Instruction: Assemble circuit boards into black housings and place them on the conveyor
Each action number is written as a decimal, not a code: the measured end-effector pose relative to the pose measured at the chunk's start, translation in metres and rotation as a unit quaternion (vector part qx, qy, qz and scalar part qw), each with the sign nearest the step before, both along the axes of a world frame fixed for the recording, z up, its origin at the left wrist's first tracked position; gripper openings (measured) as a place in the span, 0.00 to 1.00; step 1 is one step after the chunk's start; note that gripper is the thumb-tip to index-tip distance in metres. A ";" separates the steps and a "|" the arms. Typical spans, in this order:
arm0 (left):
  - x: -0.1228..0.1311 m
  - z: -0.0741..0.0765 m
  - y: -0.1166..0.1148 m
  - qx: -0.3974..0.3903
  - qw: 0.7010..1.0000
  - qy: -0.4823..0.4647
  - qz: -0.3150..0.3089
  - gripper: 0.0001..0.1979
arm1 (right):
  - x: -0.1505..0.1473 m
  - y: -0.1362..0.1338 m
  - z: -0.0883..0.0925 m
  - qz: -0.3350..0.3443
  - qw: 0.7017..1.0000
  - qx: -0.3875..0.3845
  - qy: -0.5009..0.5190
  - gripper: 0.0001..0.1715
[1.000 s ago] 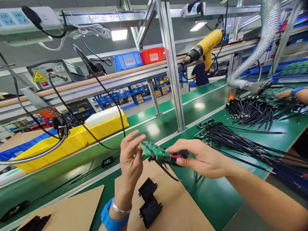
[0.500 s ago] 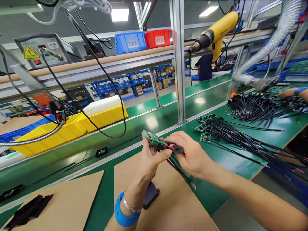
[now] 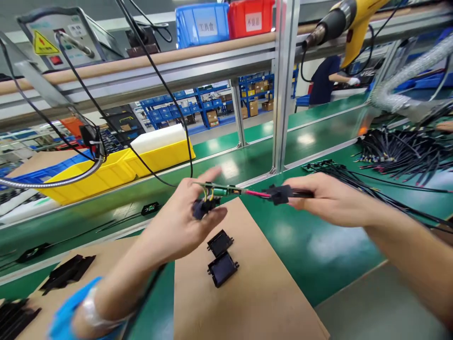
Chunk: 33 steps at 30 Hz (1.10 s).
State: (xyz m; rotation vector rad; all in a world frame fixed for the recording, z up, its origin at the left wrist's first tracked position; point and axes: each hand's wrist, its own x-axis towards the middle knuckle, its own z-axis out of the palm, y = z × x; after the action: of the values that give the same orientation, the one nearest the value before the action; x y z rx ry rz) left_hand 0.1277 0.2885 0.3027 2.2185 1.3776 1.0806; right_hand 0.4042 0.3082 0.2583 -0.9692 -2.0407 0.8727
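A green circuit board [image 3: 223, 190] is held nearly edge-on between my hands, above the cardboard. My left hand [image 3: 173, 222] grips its left end; the index finger sticks out, and a black part [image 3: 204, 208] with yellow wires sits between thumb and fingers. Red wires [image 3: 257, 193] run from the board's right end into a black cable fitting [image 3: 281, 194]. Just behind that fitting my right hand [image 3: 327, 198] pinches the black cable [image 3: 302, 193]. Two black plastic case halves [image 3: 222, 269] lie below on the cardboard sheet [image 3: 247, 302].
Boards with long black cables [image 3: 354, 177] lie to the right, with another cable pile [image 3: 396, 151] behind. A metal post [image 3: 283, 94] stands ahead. Yellow bins [image 3: 95, 174] and a hot-air gun [image 3: 339, 26] are beyond. Black parts [image 3: 67, 271] lie at left.
My hands have moved apart, the left to the left and the right to the right. The board has turned edge-on, and both case halves now show. The view has tilted down.
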 end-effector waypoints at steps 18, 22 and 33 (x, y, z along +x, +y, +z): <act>-0.021 -0.188 -0.076 -0.585 0.788 -0.170 -0.086 0.14 | -0.103 0.017 -0.142 0.259 0.941 0.014 -0.217 0.11; -0.026 -0.203 -0.083 -0.527 0.833 -0.151 -0.074 0.09 | -0.096 0.010 -0.143 0.249 0.950 -0.041 -0.184 0.15; -0.021 -0.212 -0.100 -0.462 0.884 -0.077 -0.005 0.14 | -0.089 -0.014 -0.135 0.305 0.905 0.006 -0.296 0.12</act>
State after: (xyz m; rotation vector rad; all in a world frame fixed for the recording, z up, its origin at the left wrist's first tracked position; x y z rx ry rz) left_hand 0.1070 0.1889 0.0911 1.3940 1.3910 0.4057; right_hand 0.3151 0.2939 0.1232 -0.6212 -2.9656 0.9419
